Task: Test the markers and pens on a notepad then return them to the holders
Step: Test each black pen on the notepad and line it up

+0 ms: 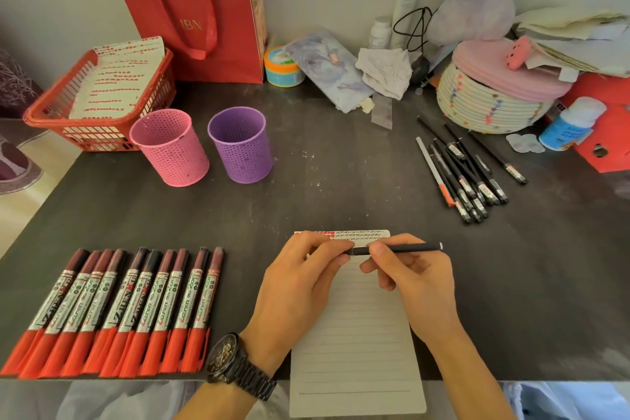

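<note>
Now I pinch the pen, left hand at cap end, right hand on barrel; light, stiff, likely slick, so grip beside the seam.

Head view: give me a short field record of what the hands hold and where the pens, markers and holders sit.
held: black pen, level above the notepad
left hand: fingers pinch the pen's left end
right hand: grips the barrel
notepad page: lined, no test marks visible
markers: row left of the notepad
loose pens: pile at far right
pink holder, purple holder: upright, side by side, nothing sticking out
</note>
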The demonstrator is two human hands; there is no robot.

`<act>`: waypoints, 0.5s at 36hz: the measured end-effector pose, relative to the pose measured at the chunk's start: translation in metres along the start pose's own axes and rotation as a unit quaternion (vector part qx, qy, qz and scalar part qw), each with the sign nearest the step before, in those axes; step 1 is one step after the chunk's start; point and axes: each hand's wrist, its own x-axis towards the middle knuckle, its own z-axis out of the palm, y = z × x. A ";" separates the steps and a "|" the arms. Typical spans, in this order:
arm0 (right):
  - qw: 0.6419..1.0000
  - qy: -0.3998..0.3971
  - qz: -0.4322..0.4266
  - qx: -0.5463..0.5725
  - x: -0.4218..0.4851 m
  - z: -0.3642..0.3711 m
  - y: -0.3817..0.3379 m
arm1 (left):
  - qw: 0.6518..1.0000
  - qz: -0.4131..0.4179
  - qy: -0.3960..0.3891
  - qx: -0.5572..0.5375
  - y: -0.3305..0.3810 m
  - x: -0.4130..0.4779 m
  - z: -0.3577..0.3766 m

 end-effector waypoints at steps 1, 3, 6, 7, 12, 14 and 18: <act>1.000 0.000 0.000 -0.005 0.000 0.000 0.000 | 1.000 0.001 -0.002 0.000 0.000 0.000 0.000; 1.000 -0.001 0.002 -0.016 0.000 0.000 -0.001 | 1.000 0.005 -0.003 0.004 0.000 -0.001 0.000; 1.000 -0.004 0.004 -0.024 0.000 0.001 -0.002 | 1.000 0.011 -0.005 0.008 -0.001 -0.001 0.000; 1.000 -0.008 0.003 -0.024 0.000 0.001 -0.003 | 1.000 0.011 -0.006 0.010 -0.001 -0.001 0.000; 0.999 -0.024 -0.006 -0.021 0.000 0.004 -0.007 | 0.999 0.030 -0.024 0.019 0.001 0.002 0.002; 0.999 -0.022 -0.007 -0.026 0.000 0.005 -0.008 | 0.999 0.025 -0.023 0.032 0.001 0.004 0.003; 0.999 0.017 -0.010 -0.026 -0.002 0.005 -0.006 | 0.997 0.001 -0.032 0.066 0.003 0.007 0.002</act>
